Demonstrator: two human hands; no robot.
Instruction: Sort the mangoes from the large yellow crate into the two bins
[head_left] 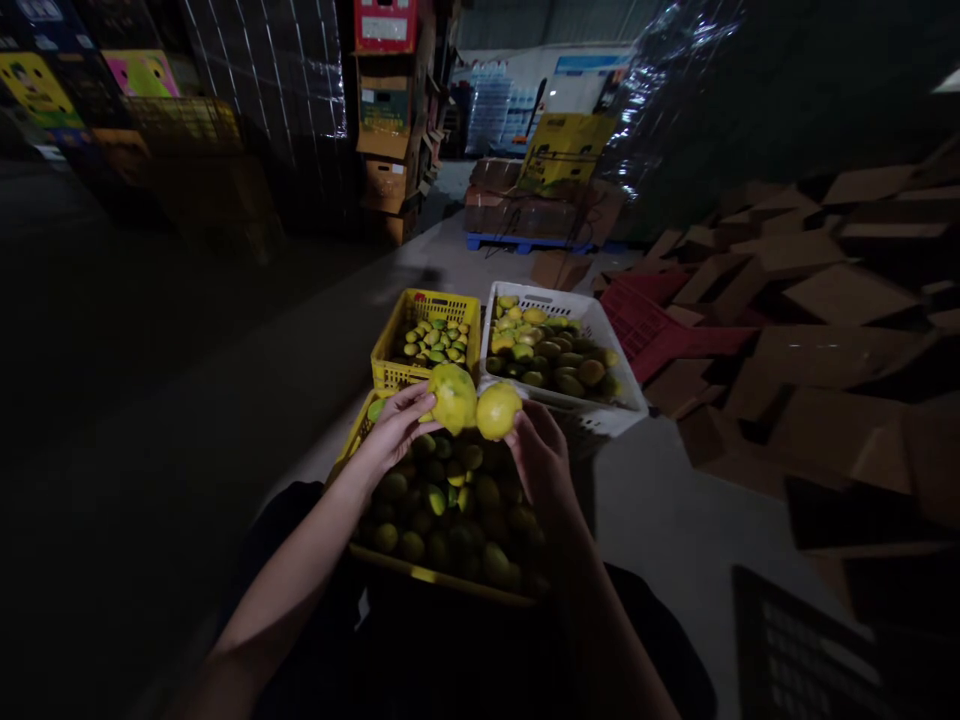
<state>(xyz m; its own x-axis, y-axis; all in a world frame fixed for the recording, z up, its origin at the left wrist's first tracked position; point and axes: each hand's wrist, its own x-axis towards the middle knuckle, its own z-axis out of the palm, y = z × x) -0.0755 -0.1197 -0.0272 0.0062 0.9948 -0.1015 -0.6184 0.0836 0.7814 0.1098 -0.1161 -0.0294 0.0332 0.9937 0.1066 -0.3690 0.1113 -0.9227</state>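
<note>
My left hand is closed round a yellow-green citrus fruit and holds it up above the near yellow crate, which is full of green and yellow fruit. Beside it, my right hand grips a second yellow fruit. The two fruits are almost touching. Behind them a smaller yellow crate holds small green fruit. To its right, a white crate holds larger yellow-green fruit.
Flattened cardboard boxes lie heaped on the right, with a red crate among them. Stacked cartons and a blue pallet with boxes stand behind. A dark crate sits at the lower right. The left side is dark floor.
</note>
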